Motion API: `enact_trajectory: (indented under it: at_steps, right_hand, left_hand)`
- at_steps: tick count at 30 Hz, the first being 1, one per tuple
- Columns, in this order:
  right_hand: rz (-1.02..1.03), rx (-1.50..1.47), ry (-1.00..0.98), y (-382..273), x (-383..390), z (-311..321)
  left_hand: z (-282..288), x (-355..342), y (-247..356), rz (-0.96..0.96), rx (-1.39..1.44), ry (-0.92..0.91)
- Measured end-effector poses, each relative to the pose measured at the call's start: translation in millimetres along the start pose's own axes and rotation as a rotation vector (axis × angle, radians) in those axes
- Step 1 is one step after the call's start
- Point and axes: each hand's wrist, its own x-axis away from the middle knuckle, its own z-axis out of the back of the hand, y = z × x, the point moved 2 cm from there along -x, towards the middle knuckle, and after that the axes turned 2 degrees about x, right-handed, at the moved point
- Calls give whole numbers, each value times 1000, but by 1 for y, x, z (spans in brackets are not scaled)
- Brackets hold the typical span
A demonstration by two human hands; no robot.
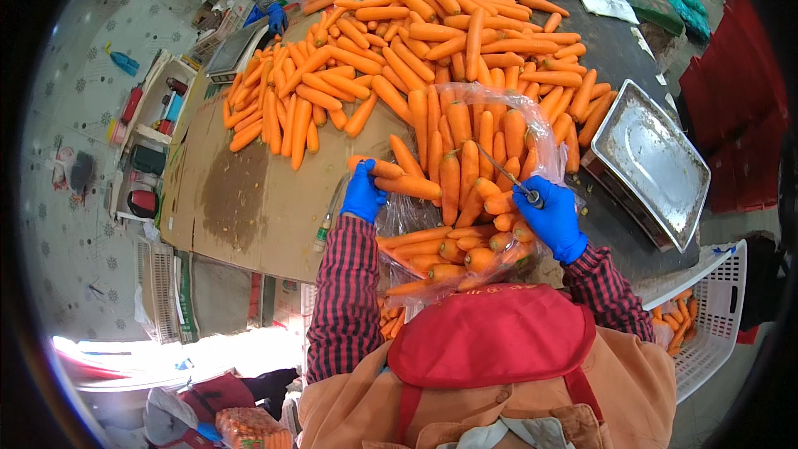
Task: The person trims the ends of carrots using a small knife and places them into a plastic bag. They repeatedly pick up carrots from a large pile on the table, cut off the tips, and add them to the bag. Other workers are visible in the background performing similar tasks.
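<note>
My left hand [363,191], in a blue glove, is closed around a carrot [412,187]; a second carrot [376,167] lies against its fingertips, and I cannot tell whether it is gripped too. In my blue-gloved right hand [553,220] is a slim knife [503,170], its thin blade pointing up and left over the carrots. Between the hands, a clear plastic bag [544,129] lies open, packed with upright carrots [470,166]. Closer to my body, more carrots [478,259] rest in clear plastic. Beyond the bag spreads a large heap of loose carrots [399,58].
Brown cardboard [274,224] covers the table's left side. A metal-topped scale [652,162] stands at right, above a white crate [715,308] containing carrots. Another person's blue-gloved hand [277,18] is at the far left. Red crates [740,108] stand beyond the right edge.
</note>
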Motion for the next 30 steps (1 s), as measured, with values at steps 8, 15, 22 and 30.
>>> enact_trajectory:
  at_steps: [8,15,22,30]
  right_hand:
    - [26,12,-7,-7,2,5]
    - [-148,-343,-118,-32,7,9]
    - [-362,-628,-461,-79,14,1]
    - [-449,-768,-357,-59,11,4]
  left_hand:
    - [-55,54,4,83,400,-284]
    - [-83,85,9,73,527,-392]
    - [-107,114,12,-80,397,-280]
    - [-101,142,17,-597,20,-242]
